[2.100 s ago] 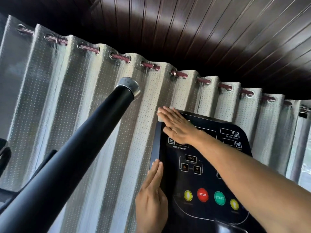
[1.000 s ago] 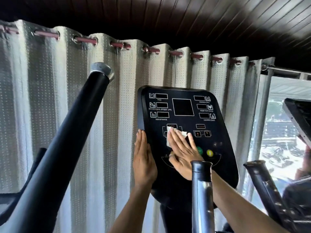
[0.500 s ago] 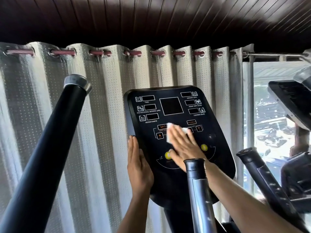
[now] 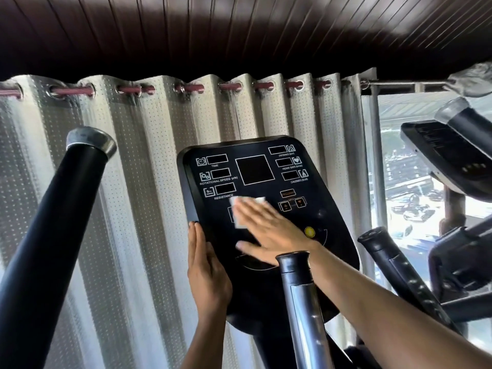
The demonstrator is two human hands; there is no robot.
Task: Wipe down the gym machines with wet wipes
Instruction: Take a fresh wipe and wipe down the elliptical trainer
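Pressing wet wipe flat: right hand; left hand, open, against console edge

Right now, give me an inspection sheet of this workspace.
Surface: black console panel, displays dark.
Job's things: white wet wipe pressed flat on the panel below the RESISTANCE label.
Clutter: nothing seen.
Grippers: right hand flat on the wipe; left hand flat against the console's left edge.
Cables: nothing seen.
Surroundings: black handlebar at left, chrome post in front, dotted curtain behind, second machine by the window at right.
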